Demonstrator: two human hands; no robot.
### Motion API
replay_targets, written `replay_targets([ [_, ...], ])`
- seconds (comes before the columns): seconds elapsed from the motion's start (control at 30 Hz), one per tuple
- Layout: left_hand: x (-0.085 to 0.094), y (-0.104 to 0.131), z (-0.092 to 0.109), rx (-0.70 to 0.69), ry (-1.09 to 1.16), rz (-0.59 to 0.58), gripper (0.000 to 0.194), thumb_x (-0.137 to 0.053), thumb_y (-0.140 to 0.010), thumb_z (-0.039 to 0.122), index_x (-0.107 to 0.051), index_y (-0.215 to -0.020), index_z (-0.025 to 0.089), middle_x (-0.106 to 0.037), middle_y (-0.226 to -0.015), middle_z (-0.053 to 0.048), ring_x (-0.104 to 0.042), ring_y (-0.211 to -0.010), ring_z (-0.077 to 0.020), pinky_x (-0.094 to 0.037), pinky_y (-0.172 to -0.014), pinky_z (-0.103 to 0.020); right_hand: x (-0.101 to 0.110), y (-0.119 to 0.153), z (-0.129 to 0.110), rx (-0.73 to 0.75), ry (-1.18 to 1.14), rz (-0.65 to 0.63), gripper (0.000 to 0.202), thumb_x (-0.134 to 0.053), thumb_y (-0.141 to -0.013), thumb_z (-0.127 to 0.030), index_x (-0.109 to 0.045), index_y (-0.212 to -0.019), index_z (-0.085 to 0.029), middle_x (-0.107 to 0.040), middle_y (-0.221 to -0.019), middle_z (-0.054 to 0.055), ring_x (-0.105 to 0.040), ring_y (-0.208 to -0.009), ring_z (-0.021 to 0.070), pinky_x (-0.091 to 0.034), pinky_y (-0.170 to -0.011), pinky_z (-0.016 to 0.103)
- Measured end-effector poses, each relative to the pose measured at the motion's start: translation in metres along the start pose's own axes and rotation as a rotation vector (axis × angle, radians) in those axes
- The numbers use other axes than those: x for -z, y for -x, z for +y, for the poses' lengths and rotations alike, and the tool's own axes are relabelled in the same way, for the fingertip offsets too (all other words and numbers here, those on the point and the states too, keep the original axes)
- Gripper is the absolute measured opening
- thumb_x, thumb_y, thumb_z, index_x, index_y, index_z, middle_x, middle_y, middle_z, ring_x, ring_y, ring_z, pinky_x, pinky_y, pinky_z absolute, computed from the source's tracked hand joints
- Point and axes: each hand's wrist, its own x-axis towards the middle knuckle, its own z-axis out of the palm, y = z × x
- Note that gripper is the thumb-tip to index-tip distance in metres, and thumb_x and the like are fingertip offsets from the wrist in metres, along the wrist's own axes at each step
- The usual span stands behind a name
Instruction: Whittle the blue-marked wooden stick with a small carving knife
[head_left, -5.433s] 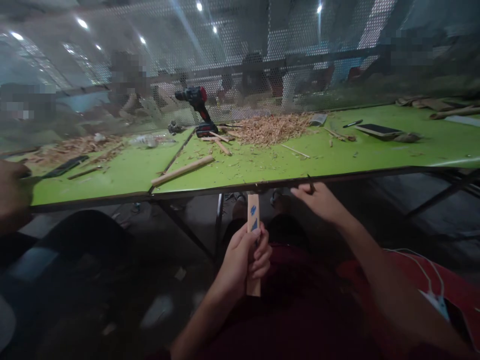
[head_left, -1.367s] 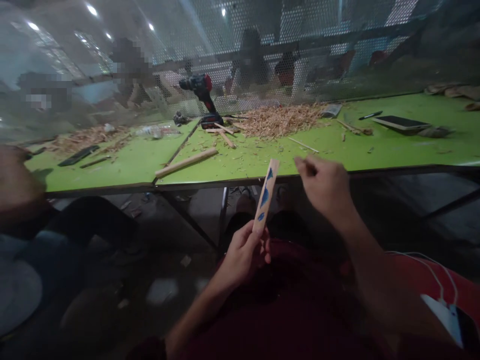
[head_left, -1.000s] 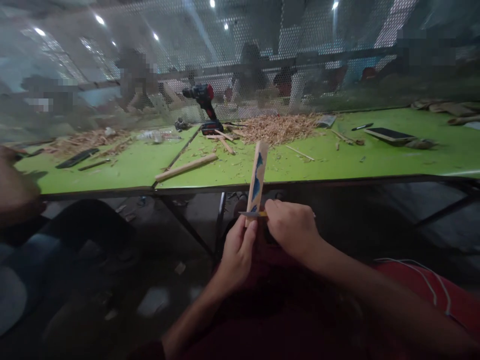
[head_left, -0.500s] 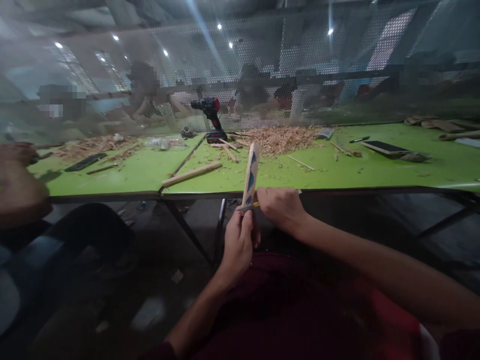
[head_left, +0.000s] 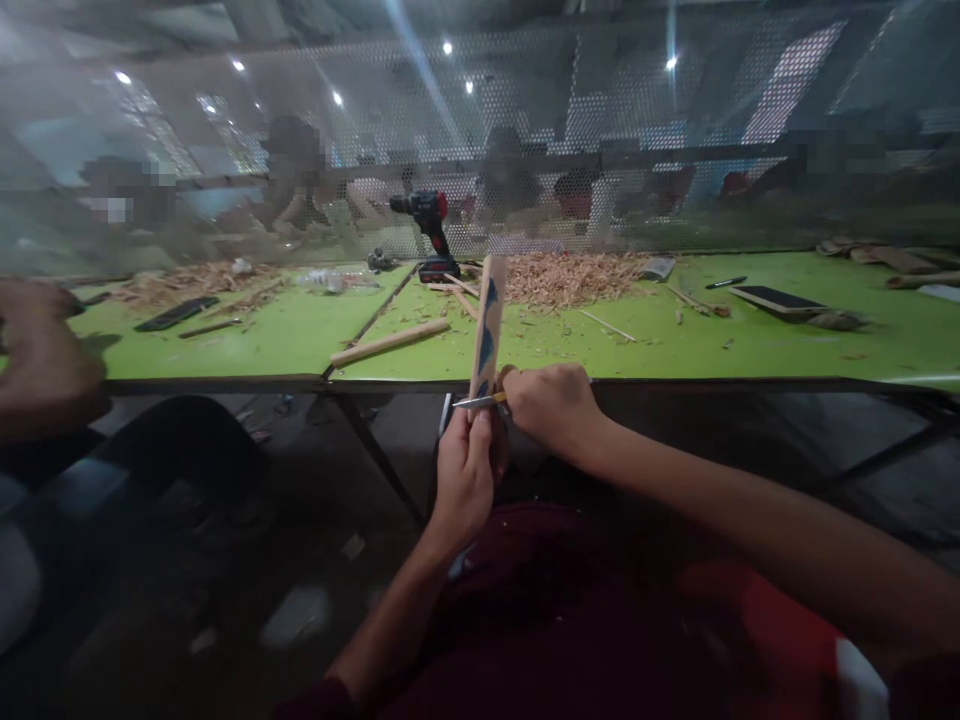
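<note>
My left hand [head_left: 466,462] is closed round the lower end of a pale wooden stick [head_left: 487,325], which stands nearly upright in front of the table edge. Dark blue wavy marks run along the stick's face. In my right hand [head_left: 553,408] is the yellow handle of a knife [head_left: 476,402]. Its blade lies across the stick just above my left thumb, pointing left. Most of the handle is hidden inside my right fist.
On the green table [head_left: 285,345] are a cordless drill [head_left: 429,235], a heap of wood shavings [head_left: 566,280], a wooden rod [head_left: 390,342], a pen [head_left: 726,283] and a black-topped block [head_left: 780,299]. At left, a co-worker's arm [head_left: 45,365] reaches in. A mesh screen stands behind.
The stick has moved slightly up and left with my left hand, and now stands straighter. The knife stays across its lower part, with more blade showing on the left.
</note>
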Motion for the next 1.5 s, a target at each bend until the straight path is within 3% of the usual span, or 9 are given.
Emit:
replay_targets([
  [0.2, 0.001, -0.002, 0.001, -0.036, -0.147, 0.018, 0.028, -0.046, -0.095, 0.046, -0.048, -0.081, 0.021, -0.038, -0.056, 0.007, -0.032, -0.042, -0.0074, -0.026, -0.039, -0.021, -0.001, -0.005, 0.003, -0.019, 0.024, -0.003, 0.036, -0.033, -0.093, -0.015, -0.068, -0.085, -0.011, -0.070, -0.073, 0.014, -0.065, -0.066, 0.0213, -0.037, -0.058, 0.028],
  [0.43, 0.009, -0.008, -0.004, -0.069, -0.216, 0.026, 0.029, -0.047, -0.094, 0.045, -0.048, -0.079, 0.021, -0.040, -0.053, 0.008, -0.033, -0.040, -0.0064, -0.029, -0.040, -0.020, -0.007, -0.019, 0.003, -0.061, -0.010, -0.020, 0.035, -0.033, -0.094, -0.014, -0.067, -0.093, -0.008, -0.070, -0.073, 0.017, -0.067, -0.070, 0.0242, -0.041, -0.061, 0.030],
  [0.8, 0.003, -0.009, -0.004, 0.013, -0.001, -0.010, 0.029, -0.051, -0.092, 0.045, -0.042, -0.077, 0.022, -0.033, -0.051, 0.011, -0.030, -0.036, -0.0047, -0.028, -0.033, -0.016, -0.020, -0.021, 0.004, -0.124, 0.009, 0.022, 0.031, -0.036, -0.093, -0.016, -0.066, -0.091, -0.009, -0.070, -0.071, 0.017, -0.065, -0.066, 0.0215, -0.035, -0.057, 0.026],
  [1.5, 0.003, -0.015, -0.005, 0.075, 0.092, 0.062, 0.030, -0.051, -0.091, 0.039, -0.039, -0.071, 0.021, -0.029, -0.055, 0.010, -0.027, -0.036, -0.0038, -0.024, -0.031, -0.016, -0.026, -0.031, 0.005, -0.124, 0.006, 0.068, 0.033, -0.033, -0.095, -0.013, -0.066, -0.096, -0.010, -0.070, -0.073, 0.015, -0.065, -0.067, 0.0226, -0.033, -0.057, 0.028],
])
